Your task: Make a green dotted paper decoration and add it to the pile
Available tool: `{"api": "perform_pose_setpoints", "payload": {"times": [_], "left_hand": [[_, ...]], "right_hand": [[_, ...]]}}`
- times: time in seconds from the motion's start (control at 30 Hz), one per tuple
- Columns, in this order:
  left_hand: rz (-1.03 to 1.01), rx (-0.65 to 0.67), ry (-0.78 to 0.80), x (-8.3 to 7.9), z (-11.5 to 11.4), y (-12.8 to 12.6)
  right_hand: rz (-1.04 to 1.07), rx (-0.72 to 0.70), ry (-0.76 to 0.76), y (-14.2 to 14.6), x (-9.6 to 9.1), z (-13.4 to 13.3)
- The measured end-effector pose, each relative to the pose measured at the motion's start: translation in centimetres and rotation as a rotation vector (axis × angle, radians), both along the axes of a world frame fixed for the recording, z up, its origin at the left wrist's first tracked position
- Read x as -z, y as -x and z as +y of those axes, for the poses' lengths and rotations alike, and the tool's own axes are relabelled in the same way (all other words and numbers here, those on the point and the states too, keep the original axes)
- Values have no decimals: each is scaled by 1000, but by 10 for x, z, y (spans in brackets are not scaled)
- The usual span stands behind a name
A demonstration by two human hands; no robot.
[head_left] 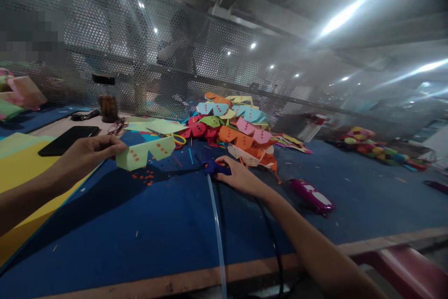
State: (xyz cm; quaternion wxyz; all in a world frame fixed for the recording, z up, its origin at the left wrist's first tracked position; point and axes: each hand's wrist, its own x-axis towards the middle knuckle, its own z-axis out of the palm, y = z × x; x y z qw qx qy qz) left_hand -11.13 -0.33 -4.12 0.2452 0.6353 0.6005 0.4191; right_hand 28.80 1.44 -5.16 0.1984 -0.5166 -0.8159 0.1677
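Observation:
Pinched at its left end by my left hand [96,150], a pale green paper mask [145,152] dotted with small orange squares is held above the blue tabletop. My right hand [238,175] is closed round the handle of a blue glue gun [212,167]. A long, clear glue stick [216,224] runs from the gun's back toward the table's front edge. Loose orange paper bits [144,177] lie below the mask. Beyond the gun is a heap of folded paper masks in several colours [238,135], many with dots. Yellow-handled scissors [179,140] lie partly behind the mask.
A black phone [69,140] lies left, near a dark-lidded jar [108,100] and yellow paper sheets [26,163]. A purple pouch [311,195] sits to the right. A black cable [271,238] crosses the front edge. Perforated metal mesh [133,66] stands behind the table.

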Motion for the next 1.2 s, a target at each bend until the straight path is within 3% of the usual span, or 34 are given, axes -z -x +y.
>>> {"api": "perform_pose_setpoints", "payload": {"times": [0.33, 0.6, 0.83, 0.93, 1.13, 1.2], "left_hand": [[-20, 57, -33, 7, 0, -1], [19, 101, -14, -4, -9, -11], [32, 166, -53, 6, -6, -8], [38, 216, -68, 8, -6, -10], [32, 302, -138, 2, -17, -17], [33, 306, -134, 2, -18, -16]], "right_hand": [[-142, -10, -18, 0, 6, 1], [-226, -45, -44, -3, 3, 1], [-200, -44, -101, -5, -28, -11], [9, -41, -156, 12, -43, -16], [305, -410, -20, 65, -48, -19], [340, -456, 19, 74, -46, -17]]}}
